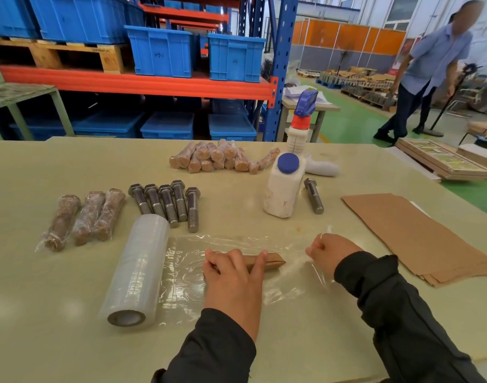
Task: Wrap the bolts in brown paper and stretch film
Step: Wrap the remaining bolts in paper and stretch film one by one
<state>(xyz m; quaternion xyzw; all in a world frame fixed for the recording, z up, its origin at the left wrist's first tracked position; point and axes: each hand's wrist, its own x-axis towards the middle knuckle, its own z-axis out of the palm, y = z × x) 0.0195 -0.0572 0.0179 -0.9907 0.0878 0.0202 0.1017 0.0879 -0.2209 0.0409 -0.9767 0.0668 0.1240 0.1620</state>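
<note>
A bolt wrapped in brown paper (272, 263) lies on a sheet of clear stretch film (231, 244) pulled out from the film roll (138, 272). My left hand (234, 275) holds the paper-wrapped bolt, fingers curled over it. To its right, my right hand (330, 251) is a fist pinching the film's free end. Several bare steel bolts (167, 203) lie behind the roll, and one more bare bolt (314, 196) is beside the white bottle. A stack of brown paper sheets (413, 233) lies at the right.
Three film-wrapped bolts (84, 217) lie at the left; a pile of wrapped bolts (223, 157) sits at the back. A white bottle with blue cap (285, 186) and a spray bottle (303, 120) stand mid-table. A person (424, 73) stands far right; blue crates (162, 51) fill the racks.
</note>
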